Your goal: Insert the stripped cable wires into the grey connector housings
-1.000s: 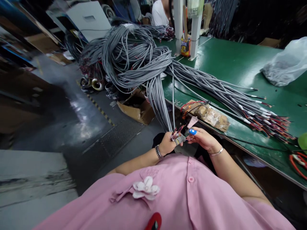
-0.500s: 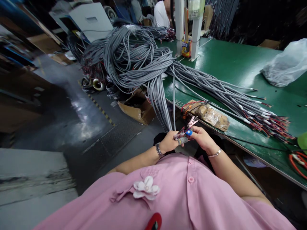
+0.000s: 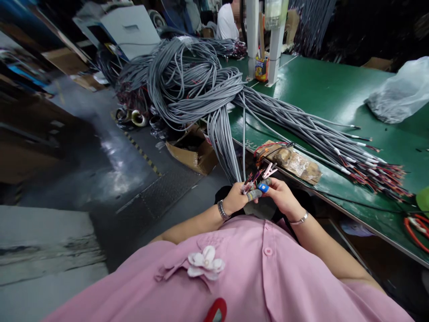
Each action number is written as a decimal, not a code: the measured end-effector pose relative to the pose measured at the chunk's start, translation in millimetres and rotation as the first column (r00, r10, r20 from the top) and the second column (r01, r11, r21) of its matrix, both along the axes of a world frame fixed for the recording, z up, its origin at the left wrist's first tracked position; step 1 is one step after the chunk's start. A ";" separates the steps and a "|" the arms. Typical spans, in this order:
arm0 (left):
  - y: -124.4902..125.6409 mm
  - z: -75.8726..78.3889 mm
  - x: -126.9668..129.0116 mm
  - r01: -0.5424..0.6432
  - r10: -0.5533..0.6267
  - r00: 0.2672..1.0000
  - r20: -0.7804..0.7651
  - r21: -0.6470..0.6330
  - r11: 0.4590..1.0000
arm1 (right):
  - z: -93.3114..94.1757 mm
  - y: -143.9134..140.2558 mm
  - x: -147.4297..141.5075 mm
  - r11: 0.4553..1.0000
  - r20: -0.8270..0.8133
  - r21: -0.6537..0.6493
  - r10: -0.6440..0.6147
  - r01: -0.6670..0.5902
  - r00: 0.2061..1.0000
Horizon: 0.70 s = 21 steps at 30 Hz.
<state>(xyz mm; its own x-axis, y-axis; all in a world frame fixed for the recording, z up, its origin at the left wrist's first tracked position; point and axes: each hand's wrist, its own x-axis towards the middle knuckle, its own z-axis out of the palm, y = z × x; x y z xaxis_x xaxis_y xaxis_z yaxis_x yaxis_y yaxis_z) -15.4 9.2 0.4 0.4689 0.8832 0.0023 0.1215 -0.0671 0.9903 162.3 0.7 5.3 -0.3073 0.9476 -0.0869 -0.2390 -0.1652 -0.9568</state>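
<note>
Head cam, looking down past a pink shirt (image 3: 241, 273) with a white fabric flower (image 3: 206, 262) on it. Left hand (image 3: 236, 198) has its fingers clamped on a bunch of colored wire ends (image 3: 248, 184), gray cover on the thumb. Right hand (image 3: 282, 197), blue cover on its thumb, has thumb and finger close together right by those ends; can't tell if a wire's pinched in there. Pale pink clip (image 3: 269, 171) shows just beyond the fingertips. Gray cables (image 3: 223, 143) hang off the bench edge toward the left hand. Just past the hands, a taped wooden block (image 3: 296, 163) sits along the edge of the green bench (image 3: 325, 85). Behind that lies another cable bundle (image 3: 321, 134), stripped ends to the right, then a big coiled heap (image 3: 187, 80) on the left. Way back, somebody's white sleeve (image 3: 228, 22).
</note>
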 end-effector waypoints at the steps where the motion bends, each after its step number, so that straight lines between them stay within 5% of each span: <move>1: -0.1 -0.4 -0.3 -0.016 0.016 1.000 0.006 -0.002 1.000 | 0.8 -0.3 -0.9 1.000 0.003 0.001 -0.021 0.021 1.000; 8: -2.0 -4.4 2.2 -0.182 0.187 0.975 0.121 -0.048 0.982 | -13.5 0.0 3.9 0.992 -0.067 -0.057 -0.112 0.109 0.991; 14: 2.8 2.7 7.1 -0.146 0.193 0.947 0.257 -0.192 0.970 | -37.2 18.1 17.1 0.952 -0.319 -0.305 -0.138 0.036 0.938; 21: 9.8 -0.1 13.7 -0.100 0.152 0.958 0.244 -0.213 0.972 | -34.8 29.4 4.3 0.959 -0.141 -0.060 -0.283 0.277 0.949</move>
<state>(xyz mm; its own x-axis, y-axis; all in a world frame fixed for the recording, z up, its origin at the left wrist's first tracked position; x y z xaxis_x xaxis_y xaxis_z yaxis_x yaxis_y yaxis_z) -1.8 19.0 0.3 0.3602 0.9301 -0.0713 -0.1436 0.1308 0.9810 166.6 30.0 -29.5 -0.0421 0.9942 -0.0989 -0.4183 -0.1075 -0.9019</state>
